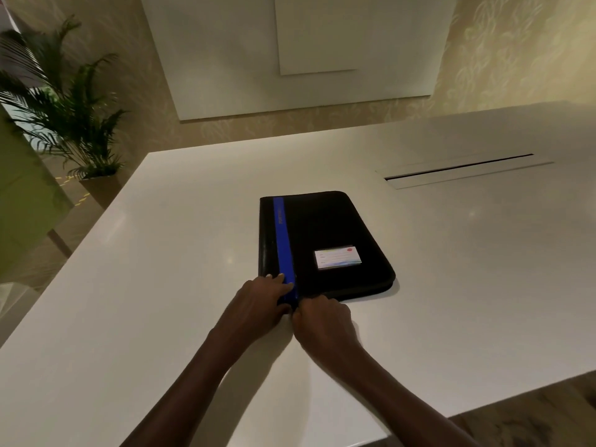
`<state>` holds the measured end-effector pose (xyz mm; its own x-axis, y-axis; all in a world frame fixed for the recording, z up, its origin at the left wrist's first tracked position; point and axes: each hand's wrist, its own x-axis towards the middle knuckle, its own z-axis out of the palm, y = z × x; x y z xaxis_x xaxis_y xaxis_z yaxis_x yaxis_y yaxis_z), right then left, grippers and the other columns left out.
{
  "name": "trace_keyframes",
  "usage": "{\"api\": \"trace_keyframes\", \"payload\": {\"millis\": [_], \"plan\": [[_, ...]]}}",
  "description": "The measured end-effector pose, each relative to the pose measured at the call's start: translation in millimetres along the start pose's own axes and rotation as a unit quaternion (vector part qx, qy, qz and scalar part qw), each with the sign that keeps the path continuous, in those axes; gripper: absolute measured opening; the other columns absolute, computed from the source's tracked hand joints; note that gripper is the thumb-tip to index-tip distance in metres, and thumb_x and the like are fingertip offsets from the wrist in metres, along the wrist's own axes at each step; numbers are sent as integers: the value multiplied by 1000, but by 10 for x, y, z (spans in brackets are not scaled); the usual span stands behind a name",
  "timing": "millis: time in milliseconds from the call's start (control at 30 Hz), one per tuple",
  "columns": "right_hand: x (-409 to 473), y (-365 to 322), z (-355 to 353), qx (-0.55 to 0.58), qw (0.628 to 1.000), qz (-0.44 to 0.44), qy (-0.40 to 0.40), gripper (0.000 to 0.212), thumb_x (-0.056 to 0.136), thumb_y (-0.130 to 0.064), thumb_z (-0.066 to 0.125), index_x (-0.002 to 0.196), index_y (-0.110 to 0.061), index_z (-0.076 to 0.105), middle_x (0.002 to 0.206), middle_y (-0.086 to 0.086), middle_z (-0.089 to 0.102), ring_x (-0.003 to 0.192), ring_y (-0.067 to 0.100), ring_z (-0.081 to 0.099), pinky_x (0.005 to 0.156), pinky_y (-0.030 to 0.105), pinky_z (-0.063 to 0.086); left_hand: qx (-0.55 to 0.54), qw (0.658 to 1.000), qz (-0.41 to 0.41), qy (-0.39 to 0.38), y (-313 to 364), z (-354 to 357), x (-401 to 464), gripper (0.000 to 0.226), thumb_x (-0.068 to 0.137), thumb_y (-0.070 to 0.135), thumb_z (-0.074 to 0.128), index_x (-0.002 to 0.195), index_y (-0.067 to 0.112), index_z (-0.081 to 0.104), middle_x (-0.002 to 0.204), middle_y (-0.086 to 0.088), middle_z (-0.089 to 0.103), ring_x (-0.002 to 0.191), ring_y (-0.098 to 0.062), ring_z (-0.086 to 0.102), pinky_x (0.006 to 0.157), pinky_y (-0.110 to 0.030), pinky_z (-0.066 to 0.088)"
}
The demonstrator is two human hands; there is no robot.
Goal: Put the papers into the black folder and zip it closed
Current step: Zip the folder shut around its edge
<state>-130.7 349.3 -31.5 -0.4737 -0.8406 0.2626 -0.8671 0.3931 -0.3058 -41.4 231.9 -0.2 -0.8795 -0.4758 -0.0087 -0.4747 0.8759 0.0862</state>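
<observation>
**Both hands at the near corner of the closed black folder**

Two bare forearms reach in from the bottom edge, cut off by the frame below the elbows. The right hand [324, 321] is curled into a loose fist at the folder's near edge, its fingertips tucked under and hidden; it seems to pinch something small there, probably the zip pull, but the pull itself cannot be made out. The left hand [263, 300] lies on the near left corner of the black folder [322, 233], fingers fairly straight on the cover and thumb down the side, holding it against the table [167, 253].

The folder lies flat and closed on the white table, spine to the left. No papers show; whatever is inside is hidden by the cover. How far the zip runs round the edge is too dark to tell. A blue stripe [283, 240] runs lengthwise near the spine, with small printed lettering at its far end that is too blurred to read. A white label card [337, 257] sits on the cover near the right side, with a red mark and faint lines, illegible.

Farther back, a long narrow slot [461, 171] is set into the tabletop. Beyond the table's left edge stands a potted palm [64, 101], partly cut off, and pale panels [290, 56] hang on the patterned wall.
</observation>
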Motion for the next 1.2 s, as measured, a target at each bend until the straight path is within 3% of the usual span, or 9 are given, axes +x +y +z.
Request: {"api": "trace_keyframes", "payload": {"millis": [167, 267, 500, 633, 700, 800, 933, 1100, 1200], "plan": [[-36, 75, -60, -6, 1000, 4, 10, 19, 88, -22, 54, 80, -12, 68, 80, 11, 72, 73, 35, 68, 61, 31, 39, 16, 1000, 27, 4, -61, 18, 9, 46, 96, 39, 51, 139, 24, 52, 149, -5, 46, 125, -27, 54, 100, -34, 41], [-60, 225, -150, -27, 999, 40, 3, 22, 90, -23, 50, 79, -13, 65, 83, 10, 71, 78, 33, 66, 62, 32, 34, 8, 999, 32, 12, -68, 22, 4, 45, 96, 39, 53, 138, 23, 53, 147, -6, 49, 122, -25, 57, 100, -34, 43], [-140, 671, -324, -22, 996, 85, 18, 30, 91, -24, 44, 63, -18, 37, 74, 5, 67, 69, 28, 61, 61, 29, 31, 3, 1000, 23, 18, -46, 42, -5, 48, 95, 39, 55, 140, 24, 51, 149, -3, 45, 131, -22, 50, 106, -32, 40], [-156, 781, -361, -21, 998, 64, 10, 37, 91, -24, 42, 57, -18, 28, 66, 3, 54, 62, 26, 47, 60, 30, 31, 17, 999, 20, 30, 75, -16, 38, 39, 89, 40, 60, 125, 24, 64, 127, -3, 65, 112, -22, 62, 90, -31, 48], [-149, 807, -369, -15, 998, 54, 10, 30, 92, -25, 42, 63, -19, 35, 70, 4, 59, 66, 29, 56, 60, 30, 30, -19, 998, 39, 51, 245, -18, 100, 35, 89, 40, 61, 119, 23, 66, 122, -3, 67, 113, -20, 62, 93, -30, 48], [-144, 808, -371, 8, 999, 42, 32, 20, 94, -27, 43, 76, -20, 49, 82, 3, 68, 76, 28, 65, 61, 30, 31, -66, 994, 55, 69, 597, 34, 244, 48, 90, 40, 60, 134, 21, 55, 142, -6, 53, 130, -22, 51, 108, -37, 41], [-130, 813, -364, 10, 999, 35, 26, 25, 95, -27, 42, 90, -16, 63, 87, 4, 72, 78, 26, 67, 63, 27, 31, -23, 996, 75, 46, 781, 113, 424, 47, 98, 42, 46, 139, 20, 50, 141, -5, 53, 125, -20, 53, 105, -34, 43], [-170, 824, -440, -21, 997, 41, 59, 22, 76, -23, 55, 58, -14, 65, 54, 4, 67, 48, 23, 65, 51, 24, 27, 40, 995, 95, 6, 755, 161, 463, 45, 102, 39, 37, 139, 17, 47, 139, -7, 53, 122, -21, 54, 101, -34, 42], [-178, 1001, -435, -54, 996, 72, 20, 22, 90, -24, 43, 78, -15, 60, 82, 8, 70, 78, 32, 66, 60, 30, 28, 45, 994, 96, 17, 768, 167, 490, 43, 102, 38, 38, 137, 15, 49, 136, -8, 55, 118, -22, 57, 96, -33, 45]]}}
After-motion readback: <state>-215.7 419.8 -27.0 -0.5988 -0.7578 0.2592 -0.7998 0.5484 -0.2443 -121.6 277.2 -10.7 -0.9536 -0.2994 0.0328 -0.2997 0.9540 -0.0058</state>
